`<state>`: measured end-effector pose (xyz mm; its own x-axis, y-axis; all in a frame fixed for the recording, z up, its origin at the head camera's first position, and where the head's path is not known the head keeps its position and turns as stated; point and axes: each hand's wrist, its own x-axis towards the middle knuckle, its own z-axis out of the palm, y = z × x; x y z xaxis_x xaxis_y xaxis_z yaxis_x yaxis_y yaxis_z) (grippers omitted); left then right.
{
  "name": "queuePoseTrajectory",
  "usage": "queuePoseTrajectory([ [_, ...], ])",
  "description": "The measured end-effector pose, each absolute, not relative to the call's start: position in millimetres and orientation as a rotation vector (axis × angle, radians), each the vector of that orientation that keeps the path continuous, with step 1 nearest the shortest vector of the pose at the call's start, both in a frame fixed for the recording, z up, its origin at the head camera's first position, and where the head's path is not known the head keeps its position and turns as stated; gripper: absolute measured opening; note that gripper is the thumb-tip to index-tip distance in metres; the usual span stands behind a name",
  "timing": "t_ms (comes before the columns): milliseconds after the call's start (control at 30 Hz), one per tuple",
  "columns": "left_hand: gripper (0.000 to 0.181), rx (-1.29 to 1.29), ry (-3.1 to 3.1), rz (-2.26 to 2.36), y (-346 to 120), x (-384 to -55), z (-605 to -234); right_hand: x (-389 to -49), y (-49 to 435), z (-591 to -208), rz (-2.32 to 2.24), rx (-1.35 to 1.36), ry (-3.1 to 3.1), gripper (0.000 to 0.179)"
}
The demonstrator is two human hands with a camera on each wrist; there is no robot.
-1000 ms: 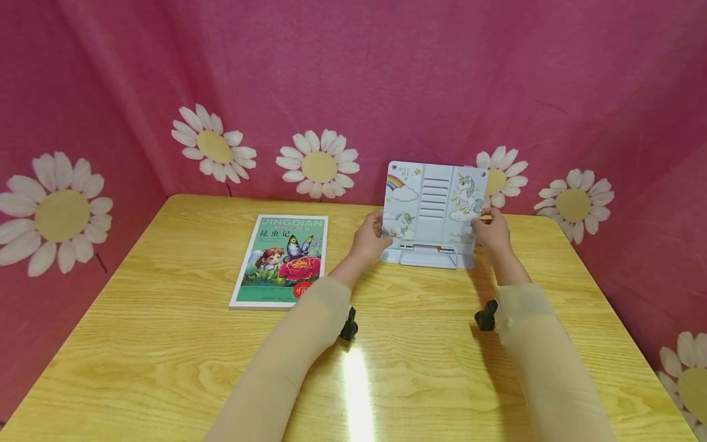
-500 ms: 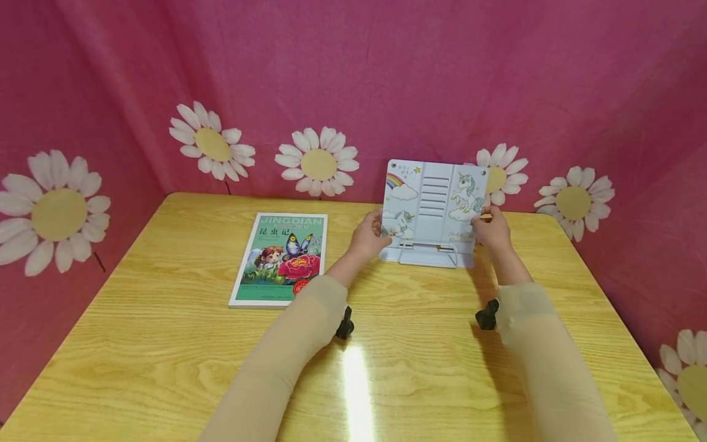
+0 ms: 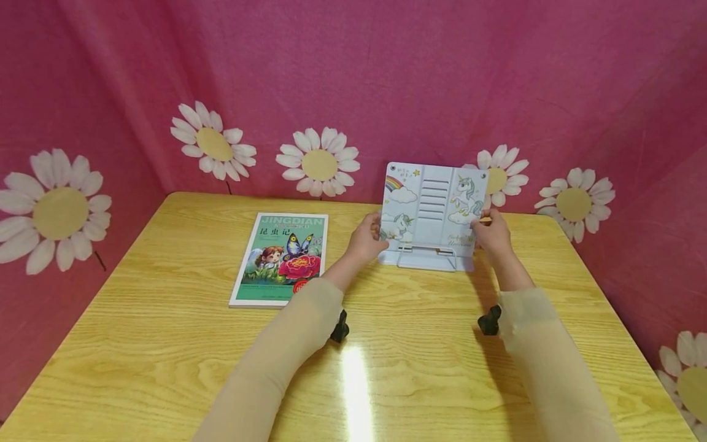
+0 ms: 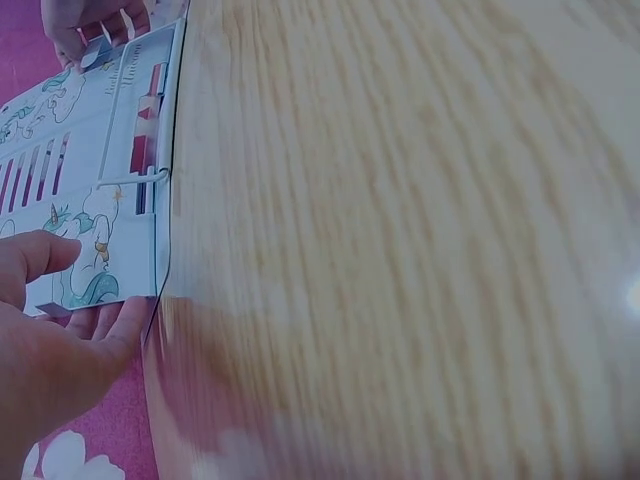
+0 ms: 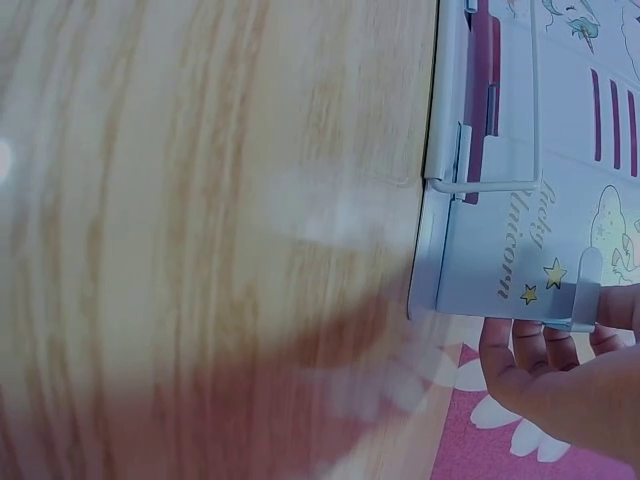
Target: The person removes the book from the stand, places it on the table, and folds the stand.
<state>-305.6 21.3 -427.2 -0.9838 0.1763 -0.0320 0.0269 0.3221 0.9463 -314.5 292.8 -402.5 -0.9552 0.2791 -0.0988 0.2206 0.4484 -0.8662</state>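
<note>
A pale blue book stand [image 3: 432, 212] printed with unicorns and a rainbow stands upright near the table's far edge, its base on the wood. My left hand [image 3: 367, 238] grips its left edge, thumb on the front and fingers behind, as the left wrist view shows [image 4: 60, 330]. My right hand [image 3: 491, 231] grips the right edge in the same way [image 5: 560, 370]. The stand [image 4: 95, 190] [image 5: 540, 170] has a wire page holder across its lower front. A green children's book [image 3: 282, 259] with a butterfly on its cover lies flat to the left.
The wooden table [image 3: 166, 344] is ringed by a pink cloth backdrop [image 3: 386, 73] with white daisies, close behind the stand. A bright glare spot [image 3: 356, 380] lies on the near middle of the table.
The stand's panel has tipped back slightly and its top sits a little lower. Both hands keep hold of its edges, and the forearms have shifted a bit.
</note>
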Motion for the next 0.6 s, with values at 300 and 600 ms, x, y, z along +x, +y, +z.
queuePoseTrajectory([
  [300, 0.065, 0.193, 2.448, 1.732, 16.6, -301.6, -426.6, -307.3, 291.5, -400.7, 1.562, -0.421, -2.642, 0.031],
  [600, 0.061, 0.199, 2.433, 1.743, 11.3, -295.7, -425.3, -301.1, 292.3, -402.5, 1.567, -0.366, -2.669, 0.033],
])
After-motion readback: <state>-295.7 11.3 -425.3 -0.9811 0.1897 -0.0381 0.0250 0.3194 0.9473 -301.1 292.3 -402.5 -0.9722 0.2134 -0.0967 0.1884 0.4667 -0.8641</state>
